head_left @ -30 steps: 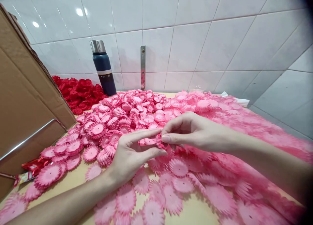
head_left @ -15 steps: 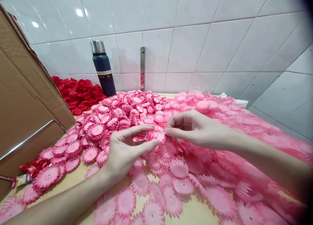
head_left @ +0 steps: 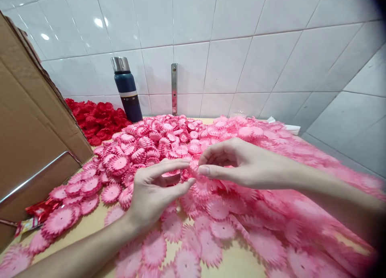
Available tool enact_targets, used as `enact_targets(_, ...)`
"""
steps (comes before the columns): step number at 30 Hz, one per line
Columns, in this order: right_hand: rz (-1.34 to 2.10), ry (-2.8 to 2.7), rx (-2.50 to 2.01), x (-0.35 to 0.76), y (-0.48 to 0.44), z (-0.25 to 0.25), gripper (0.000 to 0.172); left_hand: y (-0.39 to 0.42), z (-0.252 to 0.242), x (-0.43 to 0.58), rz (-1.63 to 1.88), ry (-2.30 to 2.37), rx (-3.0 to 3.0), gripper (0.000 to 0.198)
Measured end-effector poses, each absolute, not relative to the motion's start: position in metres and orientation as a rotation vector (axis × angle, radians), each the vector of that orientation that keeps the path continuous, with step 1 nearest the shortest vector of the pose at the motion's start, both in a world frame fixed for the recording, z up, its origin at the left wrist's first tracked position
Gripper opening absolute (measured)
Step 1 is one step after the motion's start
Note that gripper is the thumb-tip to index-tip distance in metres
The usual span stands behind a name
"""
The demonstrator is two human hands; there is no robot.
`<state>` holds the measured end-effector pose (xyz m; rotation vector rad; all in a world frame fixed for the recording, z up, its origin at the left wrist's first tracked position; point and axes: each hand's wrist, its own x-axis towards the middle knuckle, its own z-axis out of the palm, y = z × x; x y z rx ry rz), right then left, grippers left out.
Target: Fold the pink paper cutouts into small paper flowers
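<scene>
My left hand (head_left: 157, 187) is curved, its thumb and forefinger around a small pink petal disc (head_left: 186, 173) with a scalloped edge. From the right, my right hand (head_left: 229, 163) meets it, thumb and forefinger pinched at the disc's edge. Its other fingers curl inward. The fingertips almost touch across the disc, which is partly hidden and blurred against the pile. Below and behind both hands spreads a large heap of similar pink petal discs (head_left: 119, 163), some stacked and some lying flat with a small hole in the middle.
A cardboard box (head_left: 33, 109) stands at the left, with a red wrapper (head_left: 42, 209) near its base. Red petal discs (head_left: 98, 119) are heaped behind it. A dark blue bottle (head_left: 128, 93) stands by the tiled wall (head_left: 235, 64), which carries a metal strip (head_left: 174, 87).
My right hand has shifted slightly left, closer to my left fingertips. Less of the disc shows between the hands. The view has tilted up a little.
</scene>
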<state>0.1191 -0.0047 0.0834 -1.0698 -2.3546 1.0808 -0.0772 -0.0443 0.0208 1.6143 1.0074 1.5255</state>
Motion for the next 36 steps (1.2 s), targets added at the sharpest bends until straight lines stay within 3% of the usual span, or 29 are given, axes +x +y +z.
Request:
enact_targets(7,1.155,-2.307,-0.961,0.114,-0.007,0.076,0.020,-0.045,0.014,-0.080,1.455,0.874,1.712,0.031)
enact_targets(15,1.296,-2.149,-1.011,0.113,-0.006,0.072,0.011,-0.044,0.010,-0.078,1.405,0.816,1.615,0.031)
enact_targets(22,1.319,-1.987,-1.140,0.107,-0.010,0.072,0.015,-0.045,0.011,-0.075,1.531,0.872,1.517,0.025)
enact_targets(32,1.421,-1.840,-1.073,0.109,-0.009,0.072,0.023,-0.037,0.019,-0.073,1.477,0.855,0.969,0.028)
enact_targets(36,1.386,-1.812,-0.983,0.107,-0.008,0.069,0.020,-0.036,0.025,-0.071,1.437,0.828,0.815,0.019)
